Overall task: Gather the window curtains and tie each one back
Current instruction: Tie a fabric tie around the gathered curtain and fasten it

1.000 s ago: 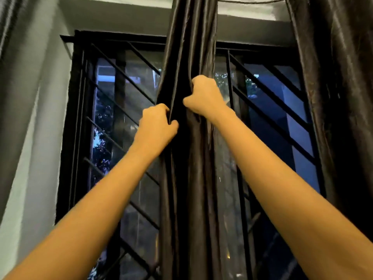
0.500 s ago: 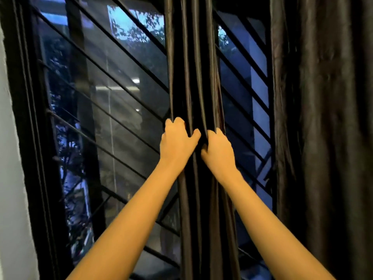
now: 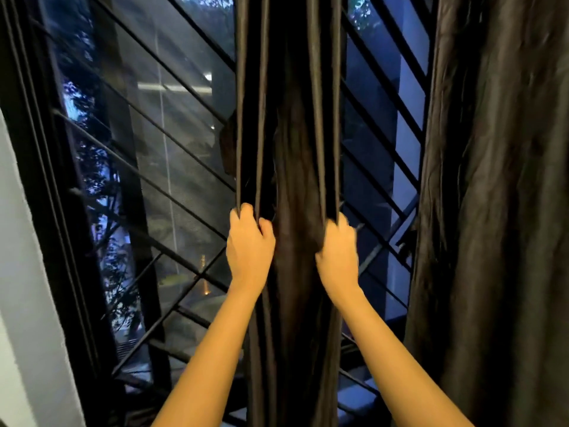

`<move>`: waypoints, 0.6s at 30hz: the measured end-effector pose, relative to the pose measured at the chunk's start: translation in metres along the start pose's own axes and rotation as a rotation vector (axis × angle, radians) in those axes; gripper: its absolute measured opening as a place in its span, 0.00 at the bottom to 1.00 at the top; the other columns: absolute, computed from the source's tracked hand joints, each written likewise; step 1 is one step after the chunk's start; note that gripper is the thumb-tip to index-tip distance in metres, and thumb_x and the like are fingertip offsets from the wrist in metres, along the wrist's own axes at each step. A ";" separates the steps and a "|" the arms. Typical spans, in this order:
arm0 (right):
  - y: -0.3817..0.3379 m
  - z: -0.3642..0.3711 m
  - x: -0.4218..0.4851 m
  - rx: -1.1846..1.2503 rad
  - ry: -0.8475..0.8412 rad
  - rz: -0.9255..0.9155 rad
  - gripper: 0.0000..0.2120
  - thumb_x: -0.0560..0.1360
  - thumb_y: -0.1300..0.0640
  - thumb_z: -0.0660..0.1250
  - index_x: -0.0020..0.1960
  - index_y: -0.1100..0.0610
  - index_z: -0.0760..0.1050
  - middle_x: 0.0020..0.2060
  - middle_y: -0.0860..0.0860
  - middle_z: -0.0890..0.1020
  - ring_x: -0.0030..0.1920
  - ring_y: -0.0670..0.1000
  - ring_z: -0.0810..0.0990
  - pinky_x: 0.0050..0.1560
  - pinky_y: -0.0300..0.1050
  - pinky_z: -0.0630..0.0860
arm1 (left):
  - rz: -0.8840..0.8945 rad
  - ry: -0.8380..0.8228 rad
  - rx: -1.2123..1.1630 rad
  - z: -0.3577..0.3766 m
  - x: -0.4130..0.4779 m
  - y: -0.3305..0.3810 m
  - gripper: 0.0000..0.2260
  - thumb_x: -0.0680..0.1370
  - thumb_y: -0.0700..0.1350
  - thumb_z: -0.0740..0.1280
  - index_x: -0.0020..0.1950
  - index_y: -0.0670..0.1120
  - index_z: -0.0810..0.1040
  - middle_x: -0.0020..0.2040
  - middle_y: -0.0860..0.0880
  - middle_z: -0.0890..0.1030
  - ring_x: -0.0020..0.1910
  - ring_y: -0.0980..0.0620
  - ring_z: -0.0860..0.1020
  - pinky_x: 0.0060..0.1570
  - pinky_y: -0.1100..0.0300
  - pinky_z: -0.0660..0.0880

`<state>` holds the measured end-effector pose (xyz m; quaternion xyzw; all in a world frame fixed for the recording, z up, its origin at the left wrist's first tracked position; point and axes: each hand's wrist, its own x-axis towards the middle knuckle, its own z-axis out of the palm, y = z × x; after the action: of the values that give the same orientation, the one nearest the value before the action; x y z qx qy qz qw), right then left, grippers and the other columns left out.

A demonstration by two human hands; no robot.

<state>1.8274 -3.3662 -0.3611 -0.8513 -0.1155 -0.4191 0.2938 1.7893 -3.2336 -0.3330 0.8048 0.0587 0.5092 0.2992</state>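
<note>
The dark curtain (image 3: pixel 292 149) hangs bunched into a narrow column in front of the window grille (image 3: pixel 172 143). The left hand (image 3: pixel 250 246) clutches its left folds, the right hand (image 3: pixel 337 252) its right folds, level with each other. A second curtain (image 3: pixel 498 211) hangs loose right of the grille.
</note>
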 end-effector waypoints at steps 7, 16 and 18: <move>-0.001 0.041 -0.011 0.160 -0.155 -0.068 0.35 0.70 0.71 0.66 0.74 0.59 0.59 0.75 0.56 0.58 0.69 0.57 0.63 0.69 0.51 0.65 | -0.122 -0.006 -0.032 0.031 -0.017 0.023 0.20 0.80 0.50 0.60 0.66 0.38 0.71 0.66 0.37 0.70 0.59 0.39 0.74 0.53 0.50 0.74; 0.022 0.065 -0.031 0.236 -0.123 -0.204 0.30 0.79 0.58 0.62 0.77 0.49 0.53 0.73 0.47 0.62 0.67 0.48 0.66 0.68 0.41 0.63 | -0.086 -0.147 0.104 0.047 -0.028 0.024 0.11 0.81 0.40 0.55 0.58 0.39 0.75 0.51 0.41 0.77 0.45 0.45 0.81 0.43 0.57 0.78; 0.024 0.071 -0.034 0.214 -0.142 -0.184 0.28 0.80 0.55 0.61 0.77 0.49 0.54 0.73 0.47 0.61 0.67 0.48 0.65 0.69 0.40 0.61 | -0.089 -0.172 0.124 0.047 -0.028 0.026 0.11 0.82 0.40 0.56 0.61 0.39 0.72 0.56 0.41 0.75 0.50 0.44 0.79 0.50 0.54 0.77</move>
<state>1.8631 -3.3414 -0.4311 -0.8285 -0.2576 -0.3681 0.3342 1.8107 -3.2854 -0.3551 0.8592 0.0998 0.4196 0.2752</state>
